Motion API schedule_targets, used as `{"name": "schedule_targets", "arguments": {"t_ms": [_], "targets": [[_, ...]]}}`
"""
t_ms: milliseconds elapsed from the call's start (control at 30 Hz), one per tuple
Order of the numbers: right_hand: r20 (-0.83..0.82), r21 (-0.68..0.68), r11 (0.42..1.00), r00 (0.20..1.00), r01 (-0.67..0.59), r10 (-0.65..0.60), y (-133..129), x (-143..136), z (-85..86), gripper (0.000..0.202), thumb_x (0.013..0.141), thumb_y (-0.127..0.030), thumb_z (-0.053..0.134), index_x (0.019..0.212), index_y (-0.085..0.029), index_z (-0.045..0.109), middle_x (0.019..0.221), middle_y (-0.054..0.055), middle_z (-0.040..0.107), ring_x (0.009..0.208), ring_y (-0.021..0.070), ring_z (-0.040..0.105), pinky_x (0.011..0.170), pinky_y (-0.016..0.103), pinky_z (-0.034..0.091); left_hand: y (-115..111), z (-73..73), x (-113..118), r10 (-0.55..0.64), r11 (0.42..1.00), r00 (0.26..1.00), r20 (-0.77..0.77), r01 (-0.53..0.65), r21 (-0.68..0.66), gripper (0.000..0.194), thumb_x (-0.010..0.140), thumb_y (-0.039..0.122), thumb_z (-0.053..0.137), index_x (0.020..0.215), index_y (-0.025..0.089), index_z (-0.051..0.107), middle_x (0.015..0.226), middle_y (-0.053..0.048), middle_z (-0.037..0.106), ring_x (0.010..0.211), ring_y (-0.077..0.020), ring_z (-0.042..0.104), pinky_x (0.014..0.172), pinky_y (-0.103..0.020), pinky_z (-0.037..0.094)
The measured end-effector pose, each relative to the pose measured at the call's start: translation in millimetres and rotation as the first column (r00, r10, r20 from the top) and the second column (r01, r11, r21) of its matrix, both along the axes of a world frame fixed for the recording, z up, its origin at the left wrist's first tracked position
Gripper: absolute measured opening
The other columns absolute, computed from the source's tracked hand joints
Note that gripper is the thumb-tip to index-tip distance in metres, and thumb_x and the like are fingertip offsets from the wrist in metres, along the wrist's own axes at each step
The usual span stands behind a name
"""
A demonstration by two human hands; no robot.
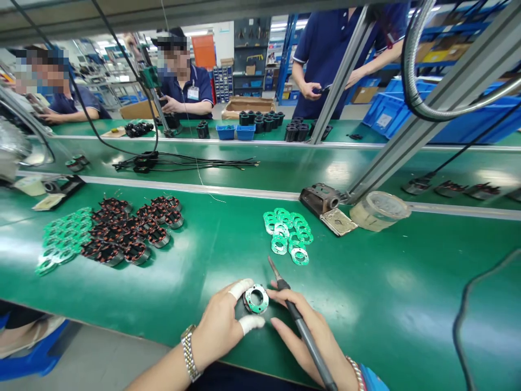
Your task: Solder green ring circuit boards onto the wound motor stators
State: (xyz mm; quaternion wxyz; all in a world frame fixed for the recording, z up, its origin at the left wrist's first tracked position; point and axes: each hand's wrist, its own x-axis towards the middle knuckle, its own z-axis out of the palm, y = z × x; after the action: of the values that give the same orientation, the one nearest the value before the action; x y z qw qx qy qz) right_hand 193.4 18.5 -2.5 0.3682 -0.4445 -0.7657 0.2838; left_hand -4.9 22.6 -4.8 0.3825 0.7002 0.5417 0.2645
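While the left hand point(222, 320) steadies a ring-shaped board point(264, 300) at the near side of the green desk point(228, 244), the right hand point(325, 331) carries a soldering iron point(304, 330) just beside it; take the board as the centre of a clock, with twelve pointing away from the person, and the left hand lies at eight, clamped on the board, its wrapped finger at the ten o'clock edge and its thumb round at six, though how firmly the thumb presses I cannot tell; a darker body point(246, 305) shows beneath the board's left edge, mostly hidden.

The right hand lies toward four, its grip closed round the handle of the iron; one finger reaches to the board's three o'clock side, its thumb stands apart, and the bare tip points off past one o'clock, away from the board; loose boards point(300, 256) lie at one, a metal iron stand point(321, 198) and a plastic tub point(378, 213) at two, wound cores point(136, 252) at ten, and a patch of green boards point(67, 236) beyond those, between nine and ten.

The step in hand looks like settling the board squarely between both hands, with the iron ready but not applied; the next move seems to call for a firm left pinch, right fingers drawn clear, and the tip swung back toward the centre.
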Motion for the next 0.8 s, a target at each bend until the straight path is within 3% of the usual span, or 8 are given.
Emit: {"name": "schedule_targets", "arguments": {"t_ms": [100, 167, 267, 400, 500, 600, 700, 800], "targets": [[0.006, 0.014, 1.000, 1.000, -0.003, 0.003, 4.3, 0.5, 2.7, 0.043, 0.076, -0.015, 0.056, 0.115, -0.024, 0.040, 0.116, 0.010, 0.061, 0.107, 0.0218, 0.059, 0.090, 0.034, 0.049, -0.4, 2.0, -24.9, -0.165, 0.980, 0.966, 0.201, 0.184, -0.078, 0.077, 0.070, 0.031, 0.068, 0.135, 0.020, 0.028, 0.133, -0.012, 0.047, 0.119, -0.0245, 0.047, 0.100, -0.038, 0.040], [0.012, 0.024, 0.999, 0.999, -0.046, 0.046, 7.8, -5.6, 4.2, 0.049, 0.073, -0.013, 0.060, 0.116, -0.022, 0.039, 0.122, 0.012, 0.056, 0.112, 0.0237, 0.055, 0.093, 0.038, 0.047, 4.1, 3.5, -39.4, -0.190, 0.972, 0.955, 0.228, 0.215, -0.091, 0.055, 0.079, 0.029, 0.058, 0.130, 0.021, 0.038, 0.131, -0.010, 0.050, 0.118, -0.0217, 0.048, 0.100, -0.037, 0.039], [0.044, 0.025, 0.994, 0.993, -0.107, 0.106, 13.2, -21.1, 6.5, 0.052, 0.066, -0.007, 0.063, 0.112, -0.022, 0.043, 0.124, 0.013, 0.054, 0.114, 0.0262, 0.052, 0.093, 0.042, 0.045, 17.3, 5.4, -45.2, -0.133, 0.987, 0.983, 0.127, 0.143, -0.079, 0.025, 0.081, 0.026, 0.054, 0.105, 0.020, 0.060, 0.108, -0.007, 0.065, 0.100, -0.0204, 0.059, 0.093, -0.035, 0.044], [0.040, 0.025, 0.991, 0.990, -0.134, 0.133, 18.5, -31.8, 8.6, 0.049, 0.067, 0.000, 0.055, 0.109, -0.023, 0.044, 0.119, 0.012, 0.056, 0.108, 0.0238, 0.055, 0.089, 0.040, 0.048, 34.2, 6.9, -30.2, -0.171, 0.978, 0.957, 0.236, 0.193, -0.073, 0.013, 0.074, 0.027, 0.063, 0.082, 0.017, 0.067, 0.085, -0.005, 0.067, 0.082, -0.0178, 0.060, 0.080, -0.030, 0.048], [0.027, 0.009, 0.975, 0.974, -0.224, 0.224, 21.6, -24.1, 10.8, 0.049, 0.069, -0.001, 0.052, 0.112, -0.023, 0.042, 0.123, 0.012, 0.054, 0.110, 0.0220, 0.055, 0.089, 0.037, 0.048, 38.8, 5.9, -19.1, -0.069, 0.951, 0.912, 0.404, 0.182, -0.248, 0.016, 0.070, 0.031, 0.067, 0.074, 0.015, 0.065, 0.075, -0.003, 0.063, 0.065, -0.0137, 0.058, 0.063, -0.026, 0.049], [0.023, -0.009, 0.960, 0.960, -0.279, 0.279, 25.7, -14.2, 15.5, 0.050, 0.072, -0.005, 0.052, 0.116, -0.023, 0.038, 0.123, 0.013, 0.054, 0.107, 0.0214, 0.057, 0.088, 0.035, 0.049, 38.4, 3.5, -11.8, 0.072, 0.871, 0.855, 0.513, 0.197, -0.451, 0.023, 0.065, 0.034, 0.070, 0.067, 0.014, 0.059, 0.062, 0.000, 0.057, 0.051, -0.0104, 0.053, 0.049, -0.022, 0.047], [0.021, 0.056, 0.967, 0.969, -0.248, 0.247, 30.5, -13.9, 21.2, 0.041, 0.077, -0.009, 0.051, 0.115, -0.021, 0.043, 0.107, 0.011, 0.061, 0.096, 0.0200, 0.061, 0.082, 0.033, 0.052, 37.4, 2.1, -6.4, 0.146, 0.819, 0.829, 0.540, 0.205, -0.536, 0.028, 0.063, 0.036, 0.071, 0.063, 0.014, 0.055, 0.051, 0.003, 0.051, 0.044, -0.0085, 0.049, 0.044, -0.020, 0.044], [0.047, 0.202, 0.951, 0.972, -0.235, 0.230, 33.8, -21.2, 24.7, 0.030, 0.081, -0.008, 0.046, 0.108, -0.020, 0.050, 0.092, 0.008, 0.063, 0.091, 0.0203, 0.061, 0.076, 0.033, 0.053, 36.6, 2.0, -3.1, 0.191, 0.805, 0.806, 0.560, 0.198, -0.559, 0.030, 0.061, 0.037, 0.073, 0.062, 0.013, 0.054, 0.049, 0.004, 0.050, 0.041, -0.0072, 0.047, 0.042, -0.019, 0.043]]}}
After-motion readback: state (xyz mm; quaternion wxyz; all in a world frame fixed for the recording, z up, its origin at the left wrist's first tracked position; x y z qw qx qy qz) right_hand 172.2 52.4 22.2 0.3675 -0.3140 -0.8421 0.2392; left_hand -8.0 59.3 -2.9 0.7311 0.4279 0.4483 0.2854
